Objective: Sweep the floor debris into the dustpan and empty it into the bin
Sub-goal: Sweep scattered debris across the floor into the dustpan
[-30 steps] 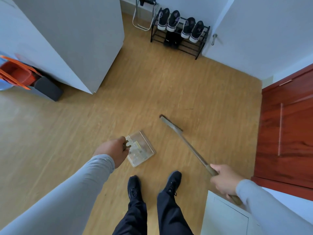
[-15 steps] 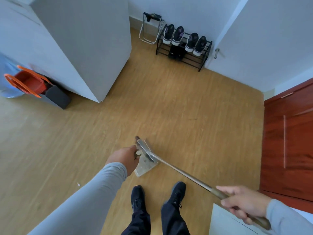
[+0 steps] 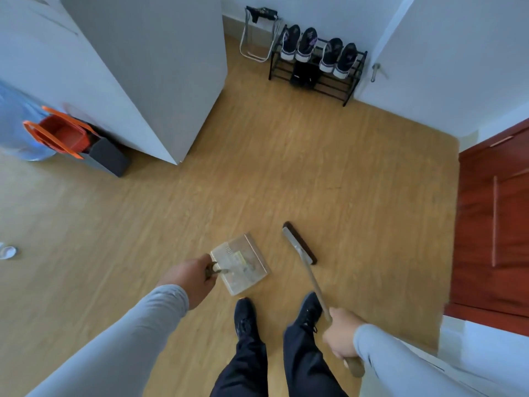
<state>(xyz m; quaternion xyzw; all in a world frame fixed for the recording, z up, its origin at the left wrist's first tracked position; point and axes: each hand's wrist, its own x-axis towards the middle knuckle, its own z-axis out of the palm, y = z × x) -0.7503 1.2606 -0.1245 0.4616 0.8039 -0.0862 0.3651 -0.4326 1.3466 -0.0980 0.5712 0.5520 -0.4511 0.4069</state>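
My left hand (image 3: 191, 277) grips the short handle of a pale, clear dustpan (image 3: 243, 265) that rests on the wood floor just ahead of my feet, with some light debris inside it. My right hand (image 3: 342, 332) holds the long wooden handle of a broom (image 3: 299, 244). The broom's dark-bristled head sits on the floor a little to the right of the dustpan, apart from it. A dark grey bin (image 3: 107, 157) stands at the far left against the white cabinet, beside an orange basket (image 3: 61, 133).
A white cabinet (image 3: 148, 70) fills the upper left. A black shoe rack (image 3: 316, 81) with sneakers stands against the back wall by a white door (image 3: 446, 61). A red-brown wooden door (image 3: 498, 219) is on the right. A small white object (image 3: 8, 251) lies at the left edge.
The broom head has swung from over the dustpan out to its right. The dustpan now lies flatter with its mouth facing the broom.
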